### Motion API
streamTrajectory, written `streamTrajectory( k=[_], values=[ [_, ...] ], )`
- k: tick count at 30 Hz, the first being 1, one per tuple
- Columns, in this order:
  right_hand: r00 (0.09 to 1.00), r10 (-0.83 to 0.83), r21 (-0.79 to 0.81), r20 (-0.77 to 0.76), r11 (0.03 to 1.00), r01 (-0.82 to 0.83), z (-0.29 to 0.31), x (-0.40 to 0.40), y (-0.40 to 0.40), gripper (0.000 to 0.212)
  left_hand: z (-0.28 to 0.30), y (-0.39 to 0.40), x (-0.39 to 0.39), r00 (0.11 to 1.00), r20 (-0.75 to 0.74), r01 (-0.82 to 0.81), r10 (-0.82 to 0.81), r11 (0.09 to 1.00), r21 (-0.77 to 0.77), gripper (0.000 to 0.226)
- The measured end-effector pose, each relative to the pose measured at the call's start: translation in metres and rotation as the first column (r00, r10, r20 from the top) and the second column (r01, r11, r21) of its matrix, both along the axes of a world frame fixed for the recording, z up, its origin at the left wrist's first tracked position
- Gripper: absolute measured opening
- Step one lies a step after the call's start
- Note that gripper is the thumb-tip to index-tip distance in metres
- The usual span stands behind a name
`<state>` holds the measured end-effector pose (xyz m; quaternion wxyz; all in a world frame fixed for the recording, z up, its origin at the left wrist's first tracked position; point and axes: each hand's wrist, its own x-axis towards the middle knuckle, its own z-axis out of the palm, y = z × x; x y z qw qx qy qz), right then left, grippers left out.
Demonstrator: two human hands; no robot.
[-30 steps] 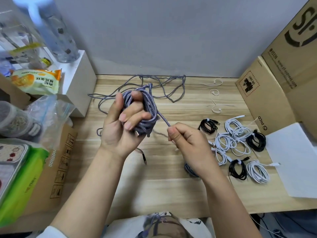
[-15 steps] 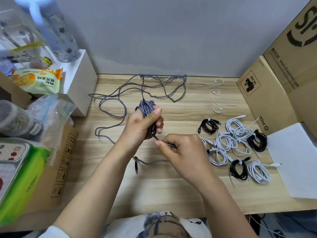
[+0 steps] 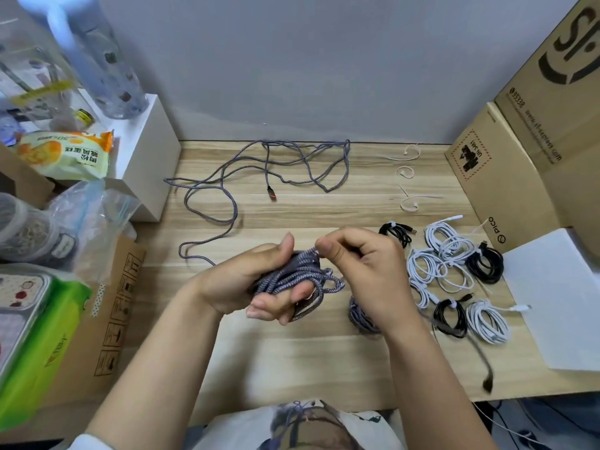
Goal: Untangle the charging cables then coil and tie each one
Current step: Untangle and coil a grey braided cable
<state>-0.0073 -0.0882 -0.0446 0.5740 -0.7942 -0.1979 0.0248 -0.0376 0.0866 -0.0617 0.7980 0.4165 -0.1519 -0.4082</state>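
Braided cable half-coiled in hand, loose tail trailing across the surface.

The left hand [image 3: 259, 280] curls its fingers round a bundle of grey braided cable [image 3: 292, 277], thumb up along the top; the right hand [image 3: 360, 264] pinches a strand at the bundle's upper edge. The uncoiled rest of the cable [image 3: 207, 193] loops away over the wooden surface [image 3: 292, 352] toward the back wall, its plug [image 3: 271, 193] lying free. Finished black and white coils [image 3: 454, 271] sit just right of the hands. This cable looks light, soft and floppy, its braid grippy rather than slick, so the loops should spring apart unless squeezed at the middle. Best hold, I'd say: clamp the bundle's waist, feed the tail by fingertips.
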Motion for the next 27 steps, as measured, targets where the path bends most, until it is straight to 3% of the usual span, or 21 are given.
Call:
streamTrajectory(
  k=[3,5,7,9,12,14,15,17,19,23,25,27],
  values=[
    [1.000,-0.020,-0.014,0.003,1.000,0.020,-0.005,0.005,-0.002,0.025,0.000,0.001,0.001,0.998,-0.057,0.002,-0.024,0.933,-0.361,0.045],
    [0.998,-0.055,-0.095,-0.038,0.994,0.052,-0.015,0.008,-0.004,0.031,0.003,0.002,0.003,0.986,-0.166,-0.108,0.014,0.809,-0.577,0.043],
    [0.990,-0.022,-0.158,-0.142,0.987,-0.001,-0.026,0.009,-0.006,0.032,0.007,0.008,0.007,0.949,-0.272,-0.303,0.159,0.693,-0.654,0.039],
    [0.970,0.070,-0.278,-0.233,0.951,-0.136,-0.034,0.004,-0.005,0.030,0.010,0.015,0.013,0.870,-0.367,-0.492,0.328,0.604,-0.627,0.033],
    [0.947,0.194,-0.441,-0.257,0.848,-0.294,-0.030,-0.006,0.003,0.025,0.011,0.011,0.022,0.631,-0.453,-0.775,0.630,0.495,-0.392,0.022],
    [0.938,0.263,-0.524,-0.227,0.778,-0.346,-0.019,-0.010,0.010,0.028,0.006,0.002,0.025,0.491,-0.338,-0.870,0.803,0.474,-0.136,0.020],
    [0.935,0.286,-0.566,-0.209,0.744,-0.354,-0.013,-0.012,0.013,0.029,0.003,-0.003,0.025,0.471,-0.230,-0.878,0.851,0.478,-0.030,0.018],
    [0.936,0.308,-0.625,-0.171,0.700,-0.345,-0.002,-0.015,0.015,0.030,-0.002,-0.011,0.023,0.510,-0.008,-0.852,0.860,0.507,0.134,0.017],
    [0.941,0.316,-0.672,-0.119,0.672,-0.311,0.005,-0.016,0.014,0.030,-0.002,-0.016,0.018,0.605,0.159,-0.784,0.780,0.550,0.288,0.020],
    [0.933,0.358,-0.725,-0.018,0.638,-0.259,0.011,-0.017,0.009,0.035,0.005,-0.023,0.013,0.766,0.338,-0.638,0.546,0.586,0.500,0.026],
    [0.937,0.349,-0.674,0.022,0.697,-0.244,0.013,-0.014,0.005,0.041,0.006,-0.025,0.009,0.835,0.340,-0.549,0.434,0.609,0.573,0.040],
    [0.964,0.263,-0.497,0.029,0.841,-0.214,0.011,-0.009,0.000,0.038,0.008,-0.026,0.003,0.903,0.283,-0.430,0.325,0.658,0.618,0.050]
  ],
)
